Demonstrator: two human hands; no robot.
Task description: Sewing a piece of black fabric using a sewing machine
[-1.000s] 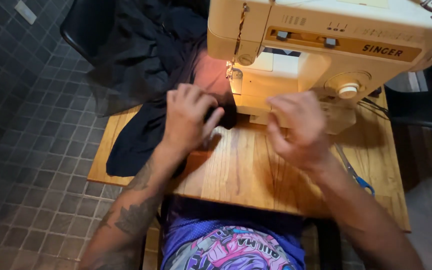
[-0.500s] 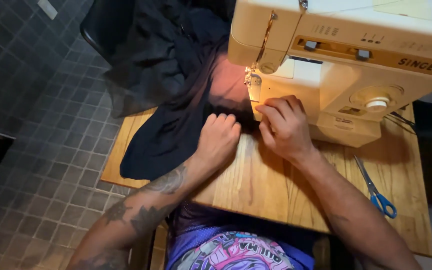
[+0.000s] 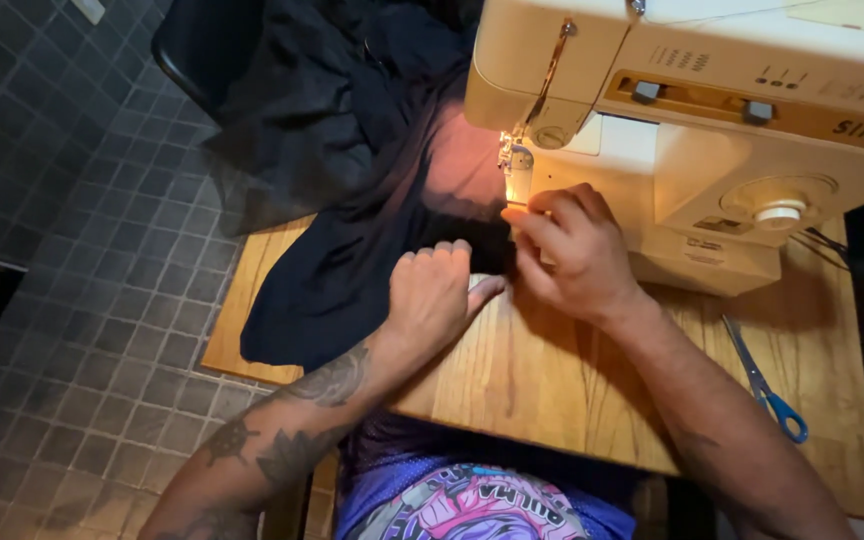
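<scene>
Hands at the needle of a cream sewing machine

Head view, sole item. Left hand (image 3: 434, 292): knuckles up, fingers curled together and pressed down on dark fabric (image 3: 352, 260), thumb stretched toward the right hand. Forearm tattooed, entering from the lower left.

Right hand (image 3: 570, 250): just beside the left, directly below the needle area (image 3: 515, 165). Fingers drawn together and pinched at the fabric's edge under the presser foot; the exact contact point is hidden by the fingers themselves.

Dark fabric: black to deep navy, lying across the left part of the wooden surface (image 3: 552, 390), bunched behind the machine and spilling off the far left edge toward a dark chair (image 3: 197, 45). A patch near the needle is lit warm pink by the machine's lamp.

Sewing machine (image 3: 712, 130): cream body, tan control strip with two sliders, round dial on the front face; stands on the right half of the surface, touching it.

Scissors (image 3: 764, 385): blue handles, blades closed, flat on the surface to the right of the right forearm, well apart from both hands.

Floor (image 3: 62, 260): small dark grey square tiles, left of the surface.

Garment (image 3: 462, 500): purple and pink print on the person's torso, at the bottom edge.
</scene>
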